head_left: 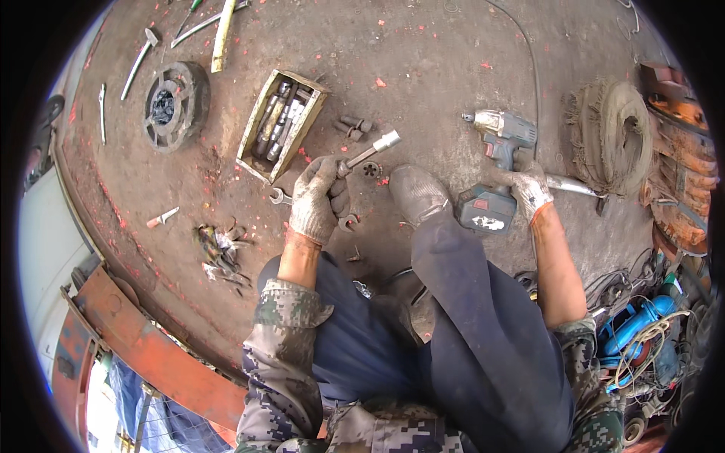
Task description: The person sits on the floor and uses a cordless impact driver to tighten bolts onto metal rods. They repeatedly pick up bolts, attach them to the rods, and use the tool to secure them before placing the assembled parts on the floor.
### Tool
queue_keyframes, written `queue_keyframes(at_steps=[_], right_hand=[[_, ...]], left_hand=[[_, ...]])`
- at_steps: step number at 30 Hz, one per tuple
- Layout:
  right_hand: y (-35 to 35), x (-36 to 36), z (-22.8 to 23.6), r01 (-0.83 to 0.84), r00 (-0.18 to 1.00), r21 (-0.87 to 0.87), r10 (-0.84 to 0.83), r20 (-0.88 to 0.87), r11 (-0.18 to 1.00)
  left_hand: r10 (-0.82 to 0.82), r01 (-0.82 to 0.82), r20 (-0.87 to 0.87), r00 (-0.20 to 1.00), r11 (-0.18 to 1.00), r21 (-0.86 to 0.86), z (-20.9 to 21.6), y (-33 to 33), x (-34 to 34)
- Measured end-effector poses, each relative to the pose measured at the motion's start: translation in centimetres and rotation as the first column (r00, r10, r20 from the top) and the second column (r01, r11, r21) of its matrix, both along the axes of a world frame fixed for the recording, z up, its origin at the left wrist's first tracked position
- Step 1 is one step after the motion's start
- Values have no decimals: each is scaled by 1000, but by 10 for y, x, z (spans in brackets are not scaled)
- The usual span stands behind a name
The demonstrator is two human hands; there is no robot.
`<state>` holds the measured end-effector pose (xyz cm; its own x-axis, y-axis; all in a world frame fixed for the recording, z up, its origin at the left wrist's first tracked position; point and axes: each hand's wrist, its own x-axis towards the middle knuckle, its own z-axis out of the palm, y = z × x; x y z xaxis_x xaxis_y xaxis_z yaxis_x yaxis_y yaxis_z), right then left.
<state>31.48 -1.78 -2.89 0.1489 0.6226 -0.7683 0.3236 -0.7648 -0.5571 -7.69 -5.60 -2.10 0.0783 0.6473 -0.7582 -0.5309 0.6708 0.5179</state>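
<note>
My left hand (pixel 316 200), in a dirty work glove, is closed around the shaft of a long silver socket (pixel 385 141) that points up and to the right. My right hand (pixel 531 187), also gloved, grips the handle of a grey cordless impact wrench (pixel 512 128). Its bulky battery (pixel 487 210) is at the base, and its square drive faces left with no socket on it. Beside my left hand are a round die (pixel 371 170), several bolts (pixel 353 127) and the open jaw of a wrench (pixel 280 197). Another curved jaw (pixel 348 222) shows just below the fingers.
A wooden box (pixel 299 142) of sockets and bars stands ahead of my left hand. Farther left are a ring-shaped metal part (pixel 177 106), a hammer (pixel 140 64) and a knife (pixel 163 217). A frayed roll (pixel 615 137), orange machinery (pixel 683 166) and blue power tool (pixel 638 325) are at the right.
</note>
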Motion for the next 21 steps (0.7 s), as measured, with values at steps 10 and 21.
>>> queue_keyframes(at_steps=[10, 21], right_hand=[[31, -60, 78, -426, 904, 54, 427, -7, 903], [23, -50, 64, -591, 761, 190, 620, -190, 784]], left_hand=[[17, -18, 71, 997, 1000, 6, 7, 5, 1], [-230, 251, 183, 956, 963, -99, 38, 23, -35]])
